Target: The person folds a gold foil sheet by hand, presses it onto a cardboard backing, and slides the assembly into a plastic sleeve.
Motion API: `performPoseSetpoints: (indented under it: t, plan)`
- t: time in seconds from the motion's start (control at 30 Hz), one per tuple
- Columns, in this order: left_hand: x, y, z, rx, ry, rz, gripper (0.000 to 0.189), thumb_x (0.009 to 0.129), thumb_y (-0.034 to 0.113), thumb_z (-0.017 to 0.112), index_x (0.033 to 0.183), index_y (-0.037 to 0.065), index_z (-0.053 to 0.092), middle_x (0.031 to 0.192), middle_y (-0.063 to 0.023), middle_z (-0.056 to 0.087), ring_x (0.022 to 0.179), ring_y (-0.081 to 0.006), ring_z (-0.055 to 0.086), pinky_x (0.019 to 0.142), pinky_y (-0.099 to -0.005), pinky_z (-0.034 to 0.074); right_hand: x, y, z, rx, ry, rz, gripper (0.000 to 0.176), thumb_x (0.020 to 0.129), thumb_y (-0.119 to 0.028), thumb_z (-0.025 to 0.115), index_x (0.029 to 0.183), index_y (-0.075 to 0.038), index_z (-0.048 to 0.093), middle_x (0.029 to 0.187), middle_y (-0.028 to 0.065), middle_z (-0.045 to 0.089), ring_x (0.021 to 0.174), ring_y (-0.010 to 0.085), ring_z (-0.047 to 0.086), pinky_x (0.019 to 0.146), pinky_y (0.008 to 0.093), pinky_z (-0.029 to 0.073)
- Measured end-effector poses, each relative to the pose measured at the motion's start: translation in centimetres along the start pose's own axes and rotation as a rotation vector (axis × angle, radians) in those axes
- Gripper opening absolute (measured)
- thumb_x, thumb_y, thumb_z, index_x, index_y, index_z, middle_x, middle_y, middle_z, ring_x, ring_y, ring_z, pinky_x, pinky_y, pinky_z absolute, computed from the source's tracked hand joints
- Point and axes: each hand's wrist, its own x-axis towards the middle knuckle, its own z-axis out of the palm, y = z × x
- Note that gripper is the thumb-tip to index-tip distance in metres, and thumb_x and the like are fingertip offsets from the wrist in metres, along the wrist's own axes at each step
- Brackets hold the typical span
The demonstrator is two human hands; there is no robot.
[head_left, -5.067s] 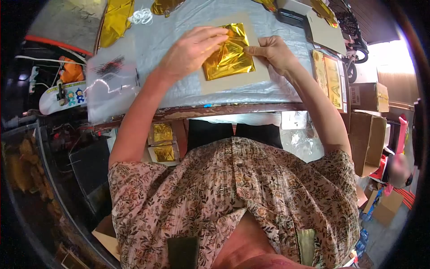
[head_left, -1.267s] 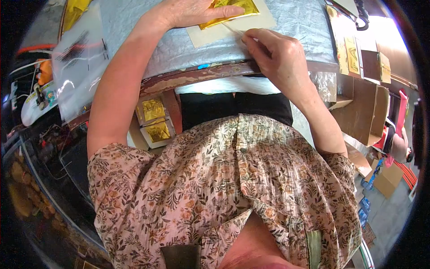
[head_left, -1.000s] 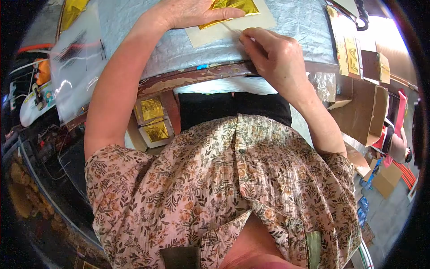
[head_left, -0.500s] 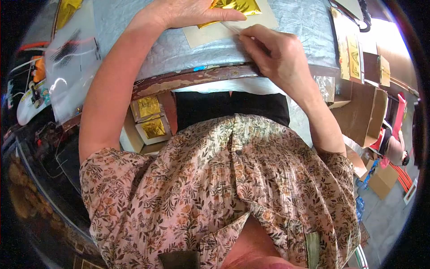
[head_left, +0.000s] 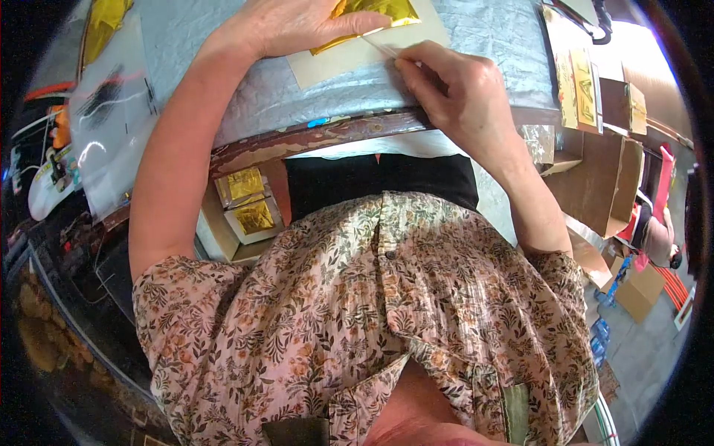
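Note:
A shiny gold foil sheet point(head_left: 398, 10) lies on a beige card point(head_left: 316, 68) at the top of the head view. My left hand point(head_left: 305, 26) rests flat on the foil, fingers stretched out, thumb along its near edge. The fingertips run out of view at the top. To the right, my right hand point(head_left: 457, 82) pinches the end of a thin clear strip point(head_left: 383, 49) between thumb and forefinger. The strip reaches from the foil's edge to the pinch, over the card.
A pale blue cloth point(head_left: 260, 97) covers the table, whose worn wooden edge point(head_left: 253, 152) is near my body. Boxes with gold foil point(head_left: 253, 215) stand below left, and cardboard boxes point(head_left: 595, 178) at right. A clear plastic sheet point(head_left: 111, 141) hangs at left. Another person point(head_left: 654, 234) is far right.
The view has shifted a little, so the card, foil and left hand sit slightly further left. My right hand keeps its pinch on the strip, almost in the same place.

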Motion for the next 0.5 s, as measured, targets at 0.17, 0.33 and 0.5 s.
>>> performPoseSetpoints:
  t: [0.17, 0.33, 0.5]
  plan:
    - [-0.3, -0.6, 0.7, 0.086, 0.001, 0.027, 0.096, 0.098, 0.062, 0.055, 0.158, -0.007, 0.027, 0.165, -0.0271, 0.026, 0.156, -0.0372, 0.023, 0.129, -0.0437, 0.018, 0.5, 1.3, -4.1, -0.026, -0.091, 0.054, 0.012, 0.095, -0.010, 0.073, 0.104, -0.002, 0.074, 0.084, 0.0099, 0.073, 0.067, 0.0167, 0.068, 0.061, 0.0308, 0.054]
    - [-0.3, -0.2, 0.4, 0.097, -0.016, 0.007, 0.098, 0.097, 0.063, 0.057, 0.159, -0.007, 0.025, 0.166, -0.0267, 0.025, 0.156, -0.0368, 0.023, 0.129, -0.0438, 0.018, 2.6, 3.8, -3.2, -0.325, 0.015, -0.484, 0.015, 0.090, -0.019, 0.076, 0.104, -0.012, 0.073, 0.127, 0.0003, 0.073, 0.122, 0.0239, 0.065, 0.104, 0.0455, 0.051]
    - [-0.1, -0.1, 0.5, 0.067, -0.028, -0.019, 0.099, 0.096, 0.063, 0.057, 0.159, -0.007, 0.026, 0.166, -0.0268, 0.025, 0.156, -0.0367, 0.023, 0.129, -0.0444, 0.018, 1.8, 5.0, -2.3, -0.328, -0.131, -0.439, 0.017, 0.095, -0.025, 0.069, 0.106, -0.012, 0.070, 0.141, -0.0028, 0.066, 0.143, 0.0229, 0.050, 0.125, 0.0514, 0.030]
